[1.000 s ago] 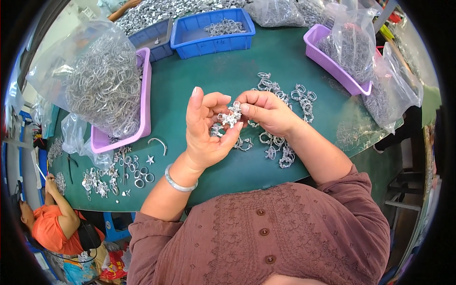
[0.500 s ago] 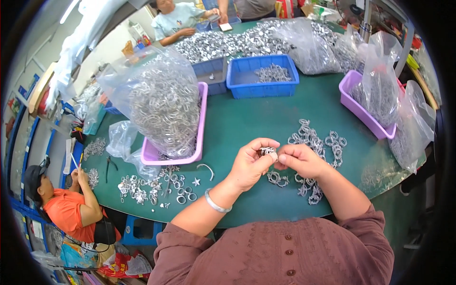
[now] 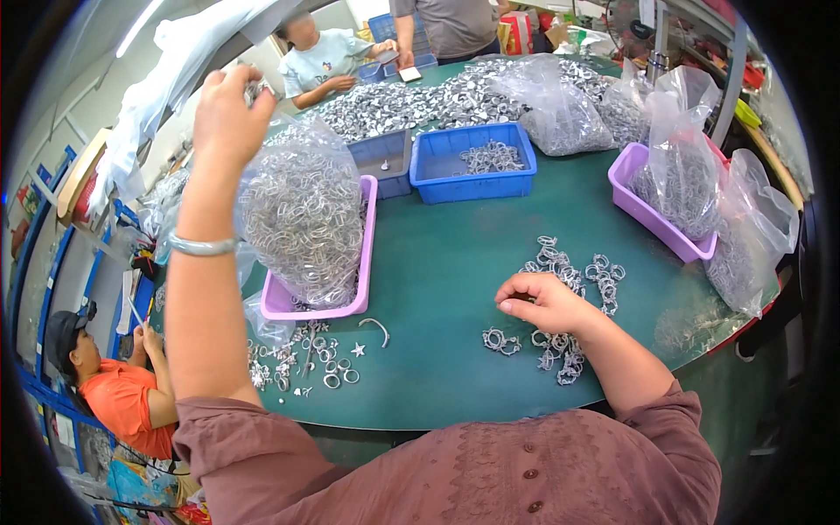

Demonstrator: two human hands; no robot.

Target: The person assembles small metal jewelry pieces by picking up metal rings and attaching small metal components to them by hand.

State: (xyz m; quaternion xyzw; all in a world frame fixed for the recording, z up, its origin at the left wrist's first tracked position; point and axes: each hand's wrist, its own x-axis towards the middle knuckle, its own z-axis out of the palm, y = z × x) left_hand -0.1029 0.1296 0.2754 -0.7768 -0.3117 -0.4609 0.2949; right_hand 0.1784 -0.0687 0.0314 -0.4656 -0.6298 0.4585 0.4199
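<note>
- A workroom, with a green counter (image 3: 437, 254) spread around a blue bin (image 3: 474, 189); 2 people work beyond the bin, and 1 person in orange (image 3: 127, 398) works far to its left, on the near side.
- Left hand (image 3: 234, 114): raised well left of the bin, fingers and thumb pinched on a small silvery metal piece (image 3: 254, 89), mostly hidden by the fingers.
- Right hand (image 3: 544, 303): on the near side of the bin, slightly right, fingers curled and thumb near the index finger; I cannot tell whether it grips anything. Linked rings (image 3: 567, 271) lie beside it.
- Handling, as a judgement: the metal piece should be light, stiff and a little slippery. Any thin projections could bend or snag, so a fingertip hold on its sturdiest part seems best.
- Left of the bin: a gray bin (image 3: 394, 185), then a purple basket (image 3: 365, 262) bearing a clear bag (image 3: 302, 223) full of rings.
- Nearer than that basket: loose rings (image 3: 331, 380), 1 star (image 3: 358, 349) and 1 curved strip (image 3: 376, 329).
- Right of the bin: another purple basket (image 3: 652, 220) with bagged metal parts.
</note>
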